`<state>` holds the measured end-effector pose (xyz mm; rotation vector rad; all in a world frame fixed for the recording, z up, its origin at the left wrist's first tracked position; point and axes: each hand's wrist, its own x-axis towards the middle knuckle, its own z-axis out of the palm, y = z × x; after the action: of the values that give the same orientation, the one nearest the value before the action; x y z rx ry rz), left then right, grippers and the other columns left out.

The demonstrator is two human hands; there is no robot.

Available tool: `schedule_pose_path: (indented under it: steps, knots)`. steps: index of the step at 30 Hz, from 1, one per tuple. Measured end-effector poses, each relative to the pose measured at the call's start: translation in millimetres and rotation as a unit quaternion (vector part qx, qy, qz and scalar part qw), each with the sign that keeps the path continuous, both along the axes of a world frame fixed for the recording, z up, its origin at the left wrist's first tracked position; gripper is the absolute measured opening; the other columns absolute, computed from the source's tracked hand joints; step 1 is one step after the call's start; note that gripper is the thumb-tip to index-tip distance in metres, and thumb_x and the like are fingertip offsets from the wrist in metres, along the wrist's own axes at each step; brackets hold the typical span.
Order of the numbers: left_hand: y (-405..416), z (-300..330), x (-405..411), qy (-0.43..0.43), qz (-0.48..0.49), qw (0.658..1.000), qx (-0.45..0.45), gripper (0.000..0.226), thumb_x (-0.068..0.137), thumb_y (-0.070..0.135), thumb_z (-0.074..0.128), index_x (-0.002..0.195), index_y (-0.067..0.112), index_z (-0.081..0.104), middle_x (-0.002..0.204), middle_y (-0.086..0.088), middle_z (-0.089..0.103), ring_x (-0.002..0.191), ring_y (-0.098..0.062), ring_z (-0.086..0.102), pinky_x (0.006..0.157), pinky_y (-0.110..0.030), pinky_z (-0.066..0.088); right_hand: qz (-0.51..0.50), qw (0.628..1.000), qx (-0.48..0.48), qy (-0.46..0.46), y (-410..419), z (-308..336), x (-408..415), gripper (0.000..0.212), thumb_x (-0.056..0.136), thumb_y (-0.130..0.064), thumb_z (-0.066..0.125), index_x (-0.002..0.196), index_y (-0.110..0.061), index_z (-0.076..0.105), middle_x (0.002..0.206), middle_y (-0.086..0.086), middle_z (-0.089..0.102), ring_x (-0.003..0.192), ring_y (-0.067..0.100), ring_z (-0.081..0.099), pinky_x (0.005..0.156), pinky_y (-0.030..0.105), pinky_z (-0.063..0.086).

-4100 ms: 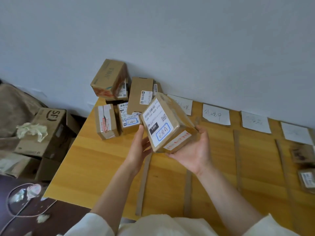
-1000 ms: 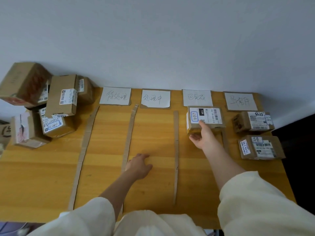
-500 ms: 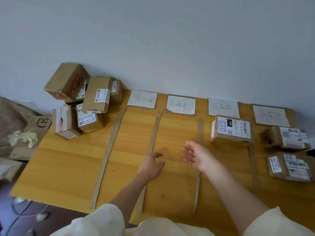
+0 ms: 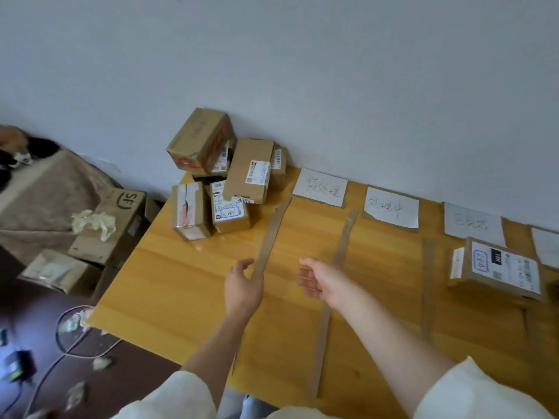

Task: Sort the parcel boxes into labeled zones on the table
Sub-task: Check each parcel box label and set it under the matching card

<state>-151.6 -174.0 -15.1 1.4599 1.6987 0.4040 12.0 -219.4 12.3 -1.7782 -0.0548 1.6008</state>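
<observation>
A pile of several brown parcel boxes (image 4: 225, 176) sits at the far left corner of the wooden table (image 4: 181, 282), against the wall. One labelled parcel box (image 4: 496, 269) lies in the third zone at the right, below its paper label (image 4: 473, 225). Paper zone labels (image 4: 320, 187) (image 4: 391, 211) line the wall, and cardboard strips (image 4: 272, 234) (image 4: 343, 240) divide the zones. My left hand (image 4: 242, 285) and my right hand (image 4: 320, 279) hover empty over the table's middle, fingers relaxed, a short way in front of the pile.
To the left of the table, on the floor, stand an SF carton (image 4: 118, 219) with crumpled paper (image 4: 93, 223), a flat packet (image 4: 57, 270) and a blanket-covered heap (image 4: 39, 192). Cables (image 4: 69, 346) and scraps lie on the dark floor. A fourth label (image 4: 547, 246) shows at the right edge.
My right hand has let go of the labelled box in the third zone and drawn back leftward. The view has swung left toward the pile, and both hands now reach that way.
</observation>
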Motion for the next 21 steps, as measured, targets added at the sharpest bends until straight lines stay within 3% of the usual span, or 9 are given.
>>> schedule_pose_path:
  steps: [4, 8, 14, 21]
  knots:
    - [39, 5, -26, 0.007, 0.019, 0.996, 0.091, 0.038, 0.088, 0.018, 0.059, 0.126, 0.018, 0.056, 0.130, -0.005, 0.052, 0.125, -0.024, 0.045, 0.099, -0.034, 0.038, -0.002, 1.000, -0.002, 0.002, 43, 3, -19, 0.007, 0.095, -0.029, 0.058, 0.094, -0.022, 0.059, 0.090, -0.002, 0.065, 0.072, 0.013, 0.062, 0.062, 0.028, 0.050]
    - [78, 6, -40, 0.085, -0.051, 0.973, 0.209, 0.045, 0.085, 0.017, 0.062, 0.130, 0.020, 0.056, 0.138, -0.006, 0.050, 0.133, -0.026, 0.038, 0.110, -0.040, 0.031, -0.026, 0.999, 0.011, -0.015, 87, 5, -26, 0.015, 0.094, -0.031, 0.060, 0.105, -0.021, 0.060, 0.099, 0.000, 0.066, 0.077, 0.014, 0.064, 0.063, 0.028, 0.052]
    - [129, 0, -46, 0.183, -0.188, 0.946, 0.189, 0.054, 0.090, 0.034, 0.056, 0.143, 0.032, 0.042, 0.157, -0.002, 0.030, 0.147, -0.023, 0.016, 0.120, -0.043, 0.009, -0.071, 0.997, 0.019, -0.020, 151, 10, -33, 0.022, 0.093, -0.032, 0.063, 0.108, -0.018, 0.057, 0.110, 0.004, 0.063, 0.091, 0.017, 0.062, 0.063, 0.029, 0.052]
    - [148, -10, -49, 0.206, -0.244, 0.931, 0.176, 0.055, 0.089, 0.037, 0.057, 0.142, 0.035, 0.042, 0.156, -0.001, 0.030, 0.147, -0.021, 0.013, 0.120, -0.042, 0.004, -0.086, 0.996, 0.007, -0.028, 196, 2, -39, 0.032, 0.091, -0.038, 0.065, 0.115, -0.019, 0.056, 0.112, 0.004, 0.062, 0.097, 0.016, 0.064, 0.079, 0.033, 0.057]
